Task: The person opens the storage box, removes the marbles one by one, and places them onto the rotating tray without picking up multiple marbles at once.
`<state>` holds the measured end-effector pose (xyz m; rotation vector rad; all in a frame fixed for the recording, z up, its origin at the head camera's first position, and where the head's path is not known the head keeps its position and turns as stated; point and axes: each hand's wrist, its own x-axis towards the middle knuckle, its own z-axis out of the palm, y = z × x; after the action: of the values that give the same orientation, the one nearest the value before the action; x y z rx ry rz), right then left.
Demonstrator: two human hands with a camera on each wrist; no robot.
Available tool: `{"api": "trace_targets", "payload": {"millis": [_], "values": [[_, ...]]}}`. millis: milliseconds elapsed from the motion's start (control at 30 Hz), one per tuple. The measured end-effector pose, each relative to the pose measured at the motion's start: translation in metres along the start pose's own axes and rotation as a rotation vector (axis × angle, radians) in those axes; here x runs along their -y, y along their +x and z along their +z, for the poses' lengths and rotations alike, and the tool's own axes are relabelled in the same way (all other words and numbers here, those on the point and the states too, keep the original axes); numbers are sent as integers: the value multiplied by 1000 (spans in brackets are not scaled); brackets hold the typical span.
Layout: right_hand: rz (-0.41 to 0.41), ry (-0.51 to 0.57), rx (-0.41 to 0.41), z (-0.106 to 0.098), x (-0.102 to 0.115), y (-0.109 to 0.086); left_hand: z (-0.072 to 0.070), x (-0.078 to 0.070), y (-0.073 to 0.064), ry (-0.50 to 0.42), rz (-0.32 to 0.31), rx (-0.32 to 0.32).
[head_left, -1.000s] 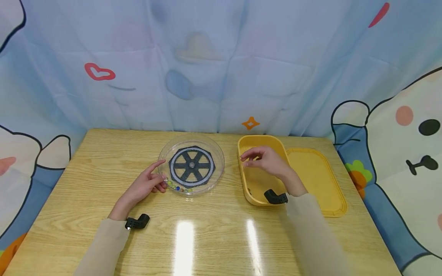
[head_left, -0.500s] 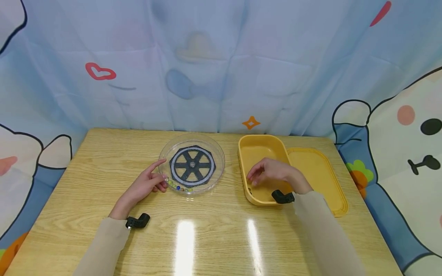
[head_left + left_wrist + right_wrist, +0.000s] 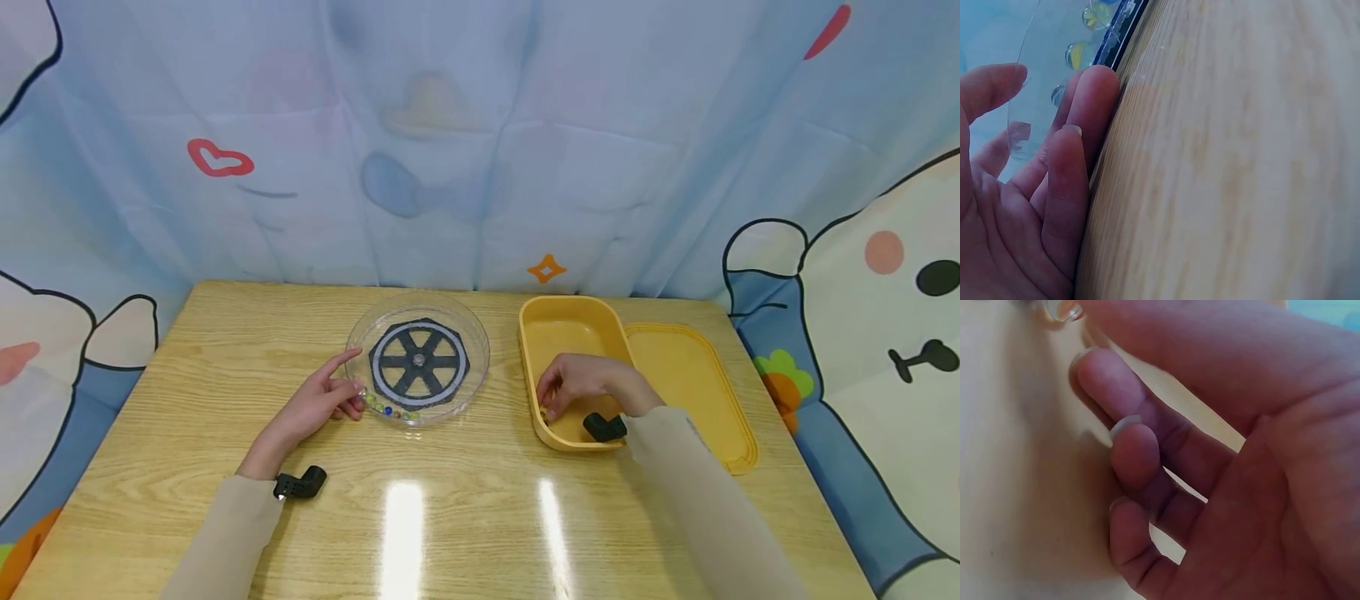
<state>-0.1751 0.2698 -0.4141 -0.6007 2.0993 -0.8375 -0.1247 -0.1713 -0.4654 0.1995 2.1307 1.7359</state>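
Observation:
A round clear plastic dish point(image 3: 474, 317) stands on the table, with a dark spoked wheel pattern point(image 3: 418, 360) at its middle. Several glass marbles point(image 3: 387, 411) lie along its near left edge. My left hand point(image 3: 318, 404) rests against the dish's left rim, index finger extended, lower fingers loosely bent beside the table; in the left wrist view marbles point(image 3: 1077, 55) show behind the fingers. Inside a yellow box point(image 3: 528, 367), my right hand point(image 3: 585, 383) pinches a small marble point(image 3: 1063, 309) near the box's left wall. The index fingertip is hidden in the right wrist view.
A flat yellow lid point(image 3: 686, 383) lies to the right of the box. Behind the wooden table point(image 3: 315, 542) hangs a blue cartoon-print curtain point(image 3: 450, 150). A black wrist camera point(image 3: 604, 427) sits over the box's near end.
My right hand has come down from above the box's left wall into the box, and its fingertips have closed at the marble. The left hand and dish stay put.

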Motion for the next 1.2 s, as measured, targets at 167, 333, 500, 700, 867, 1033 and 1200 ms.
{"api": "trace_targets", "payload": {"millis": [167,333,500,700,867,1033,1200], "values": [[11,-34,13,2,5,2,1,-1,-1,-10,0,0],[33,-92,1,4,8,4,1,-1,-1,-15,3,6],[26,-90,-4,5,6,4,2,-1,0,-6,3,1],[-6,-1,-17,2,-1,-1,2,0,-1,1,3,-2],[-10,24,-18,-1,-1,-3,1,0,-1,1,3,1],[26,-14,35,1,3,0,0,0,-1,-6,3,4],[49,-67,37,3,7,3,0,0,-1,-4,1,-2]]}}
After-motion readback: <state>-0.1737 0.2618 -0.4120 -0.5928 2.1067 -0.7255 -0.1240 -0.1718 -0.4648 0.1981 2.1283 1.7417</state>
